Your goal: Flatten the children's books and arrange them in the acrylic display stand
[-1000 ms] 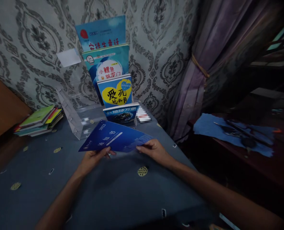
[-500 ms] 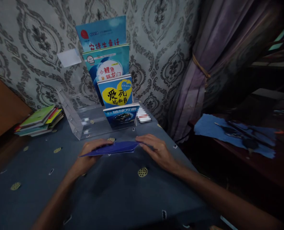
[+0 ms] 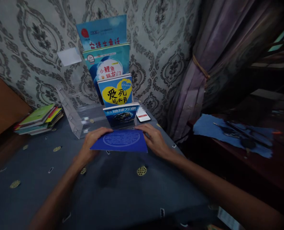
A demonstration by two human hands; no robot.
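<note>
Between my hands, above the tablecloth, is a thin dark-blue book (image 3: 120, 142), tilted so that a cover with an oval of small text faces me. My left hand (image 3: 92, 142) is closed on its left edge, and my right hand (image 3: 153, 139) grips its right side near the top corner. Just behind it stands a clear tiered display rack (image 3: 76, 124). On the rack's right part, books rise in steps: a dark-blue one (image 3: 121, 117) lowest, then one with a yellow heart (image 3: 116, 92), a teal one (image 3: 108, 64) and a light-blue one (image 3: 103, 32) at the top.
A pile of thin books (image 3: 38, 119) lies to the left of the rack. A phone (image 3: 144, 115) with a lit screen lies right of the rack. The patterned table (image 3: 123, 191) ends at the right; beyond it are a tied curtain (image 3: 192, 80) and a blue cloth (image 3: 211, 127) holding dark items.
Earlier the blue book was seen nearly edge-on; now its top has tilted up and away, showing the printed cover. Both hands have moved slightly forward with it.
</note>
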